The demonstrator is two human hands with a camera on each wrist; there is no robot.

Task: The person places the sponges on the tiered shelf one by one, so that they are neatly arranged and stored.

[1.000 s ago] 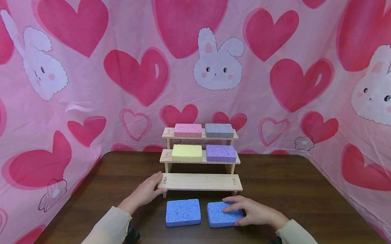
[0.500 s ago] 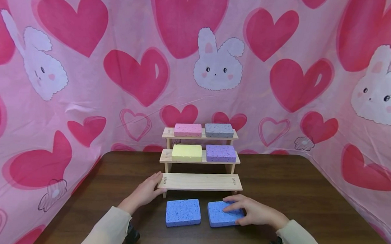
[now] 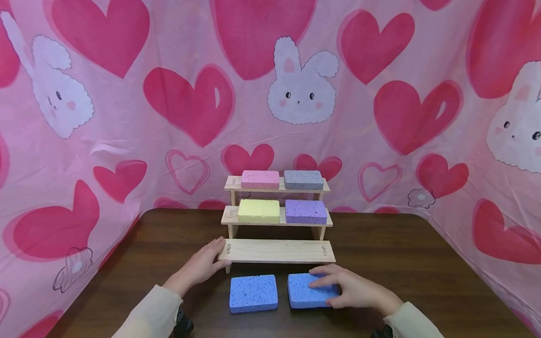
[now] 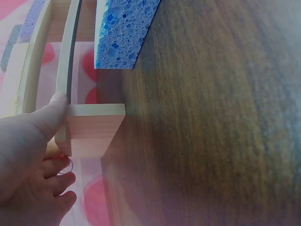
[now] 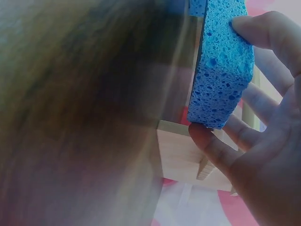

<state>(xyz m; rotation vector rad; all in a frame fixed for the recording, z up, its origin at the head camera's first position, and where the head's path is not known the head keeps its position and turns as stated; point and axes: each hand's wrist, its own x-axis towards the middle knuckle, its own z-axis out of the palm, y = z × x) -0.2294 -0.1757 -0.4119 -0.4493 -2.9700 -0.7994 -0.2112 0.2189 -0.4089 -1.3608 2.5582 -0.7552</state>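
My right hand (image 3: 355,288) holds a blue sponge (image 3: 301,293) at its right end, thumb on the near side and fingers over the far side. In the right wrist view a dark gap shows under this sponge (image 5: 221,70), just above the table. A second blue sponge (image 3: 253,293) lies flat to its left. My left hand (image 3: 198,266) grips the left end of the lowest step of a wooden tiered shelf (image 3: 275,251), thumb on the front edge. The left wrist view shows that thumb (image 4: 51,113) against the board.
On the middle step sit a yellow sponge (image 3: 258,211) and a purple sponge (image 3: 305,212). The top step carries a pink sponge (image 3: 260,180) and a grey one (image 3: 303,180). A pink heart-and-rabbit cloth (image 3: 296,143) hangs behind the dark wooden table (image 3: 389,249).
The right blue sponge has risen slightly and shifted a little toward the shelf with my right hand. My left hand and the other sponges stay in place.
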